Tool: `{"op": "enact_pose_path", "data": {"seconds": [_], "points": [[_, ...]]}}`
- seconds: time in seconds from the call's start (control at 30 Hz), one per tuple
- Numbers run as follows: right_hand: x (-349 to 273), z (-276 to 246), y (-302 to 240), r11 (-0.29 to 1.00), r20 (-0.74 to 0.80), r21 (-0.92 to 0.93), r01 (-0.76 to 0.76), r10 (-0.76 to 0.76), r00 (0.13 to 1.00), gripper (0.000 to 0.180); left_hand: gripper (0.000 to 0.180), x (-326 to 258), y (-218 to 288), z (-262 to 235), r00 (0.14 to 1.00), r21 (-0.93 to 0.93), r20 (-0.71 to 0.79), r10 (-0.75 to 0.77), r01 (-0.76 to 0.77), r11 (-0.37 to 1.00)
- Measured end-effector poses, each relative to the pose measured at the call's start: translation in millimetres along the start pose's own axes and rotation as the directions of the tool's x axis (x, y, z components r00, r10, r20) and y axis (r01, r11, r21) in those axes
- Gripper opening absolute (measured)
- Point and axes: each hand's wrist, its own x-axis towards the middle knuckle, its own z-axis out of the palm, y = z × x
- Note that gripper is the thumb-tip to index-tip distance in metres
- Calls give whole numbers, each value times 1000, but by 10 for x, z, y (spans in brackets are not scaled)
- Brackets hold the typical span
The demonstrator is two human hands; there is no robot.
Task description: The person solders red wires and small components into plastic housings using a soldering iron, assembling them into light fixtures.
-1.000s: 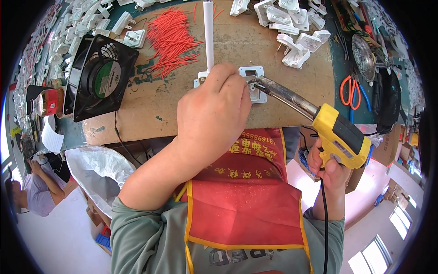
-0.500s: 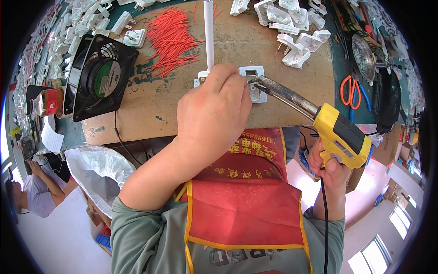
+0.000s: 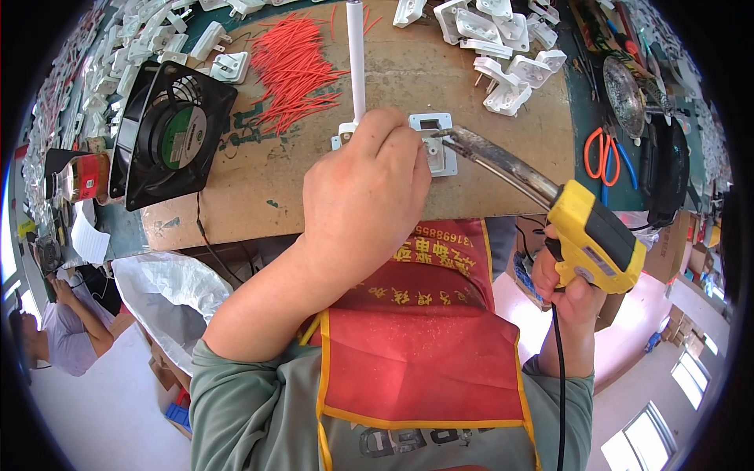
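Note:
My right hand (image 3: 572, 286) grips a yellow-and-black soldering gun (image 3: 594, 243) by its handle, its long sooty barrel pointing left. The tip ends over a white plastic plug housing (image 3: 444, 162) on the board, close to my left fingertips. My left hand (image 3: 366, 188) is closed at that housing's left side, fingers pinched downward; whatever they hold is hidden under the hand. Partly covered by the same hand is another small white plastic part (image 3: 336, 142). Just beyond it rises a white rod (image 3: 357, 63).
A heap of short red wires (image 3: 294, 74) lies on the brown work board (image 3: 251, 208). White plug housings (image 3: 503, 47) pile up at the far right, more at the far left. A black fan (image 3: 169, 133) stands left; orange-handled pliers (image 3: 601, 157) lie right. A person (image 3: 75, 322) sits at far left.
The soldering gun has shifted slightly right and down, its tip drawing back a little from my left fingers. My left hand has hardly moved.

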Motion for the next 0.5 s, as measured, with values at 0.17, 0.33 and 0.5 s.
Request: {"op": "enact_pose_path", "data": {"seconds": [0.17, 0.33, 0.5], "points": [[-28, -51, -29, 999, 55, 16, 31, -32, 998, 87, 8, 1, 32, -20, 998, 8, 25, -56, 56, 998], [-33, -76, 5, 996, 72, 48, 78, -82, 994, 83, 8, 6, 45, -28, 998, 12, 29, -64, 64, 998], [-40, -73, -6, 995, 79, 63, 78, -83, 993, 81, 6, 7, 26, -20, 999, 11, 25, -33, 33, 999]]}}
